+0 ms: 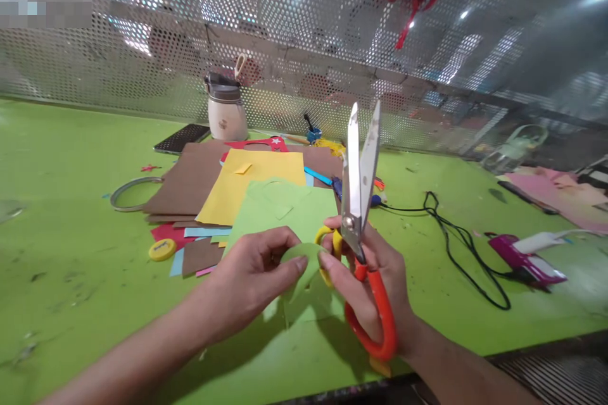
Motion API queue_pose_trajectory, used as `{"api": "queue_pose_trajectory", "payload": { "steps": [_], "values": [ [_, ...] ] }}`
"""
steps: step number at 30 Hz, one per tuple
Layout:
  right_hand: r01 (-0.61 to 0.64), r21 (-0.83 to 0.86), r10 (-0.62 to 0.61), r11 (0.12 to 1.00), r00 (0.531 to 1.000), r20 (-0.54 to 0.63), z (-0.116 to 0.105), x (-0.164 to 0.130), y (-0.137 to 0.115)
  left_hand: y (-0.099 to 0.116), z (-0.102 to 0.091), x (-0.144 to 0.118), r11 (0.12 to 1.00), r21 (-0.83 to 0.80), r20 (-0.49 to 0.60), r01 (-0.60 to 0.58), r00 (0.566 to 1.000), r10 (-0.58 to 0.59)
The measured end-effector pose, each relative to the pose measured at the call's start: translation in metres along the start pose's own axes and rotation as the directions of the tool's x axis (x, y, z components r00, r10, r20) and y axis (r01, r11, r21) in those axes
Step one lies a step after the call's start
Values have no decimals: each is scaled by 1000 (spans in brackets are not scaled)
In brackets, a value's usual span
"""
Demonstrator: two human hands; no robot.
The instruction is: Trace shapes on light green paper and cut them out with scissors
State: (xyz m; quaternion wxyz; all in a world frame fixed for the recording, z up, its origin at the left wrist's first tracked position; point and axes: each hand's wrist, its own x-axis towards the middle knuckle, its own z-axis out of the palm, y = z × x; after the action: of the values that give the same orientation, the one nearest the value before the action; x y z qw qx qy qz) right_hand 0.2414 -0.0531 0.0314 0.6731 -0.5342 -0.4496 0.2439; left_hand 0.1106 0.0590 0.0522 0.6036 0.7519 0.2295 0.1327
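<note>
The left hand (256, 281) is pinching a green paper piece (312, 261) between thumb and fingers; the right hand (393, 272), thumb at the paper's edge, is gripping scissors (352, 193), their blades parted. Stacked sheets (259, 180) are lying just beyond. I am judging light, even pressure best for avoiding creases.

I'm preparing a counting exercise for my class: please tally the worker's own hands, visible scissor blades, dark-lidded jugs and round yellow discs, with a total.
Hands: 2 (left hand, right hand)
Visible scissor blades: 2
Dark-lidded jug: 1
Round yellow disc: 1
Total: 6
</note>
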Motion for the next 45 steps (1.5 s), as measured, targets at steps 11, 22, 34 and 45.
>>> {"api": "queue_pose_trajectory", "payload": {
  "steps": [11, 22, 34, 45],
  "values": [
    [6, -62, -9, 998, 999, -47, 4, -1, 4, 0, 11, 3, 890, -440, -59, 117, 986, -159],
    [-15, 95, 21, 995, 998, -58, 4, -4, 0, 1, 3, 2, 934, -345, -178, -95, 983, 34],
    [-170, -154, 190, 973, 974, 124, -4, -4, -8, 6, -4, -1, 900, -414, -298, -137, 955, 8],
    [-173, -302, 254, 938, 934, 252, -11, -7, 6, 14, -23, -2, 892, -381, -507, -243, 862, 19]
  ]
}}
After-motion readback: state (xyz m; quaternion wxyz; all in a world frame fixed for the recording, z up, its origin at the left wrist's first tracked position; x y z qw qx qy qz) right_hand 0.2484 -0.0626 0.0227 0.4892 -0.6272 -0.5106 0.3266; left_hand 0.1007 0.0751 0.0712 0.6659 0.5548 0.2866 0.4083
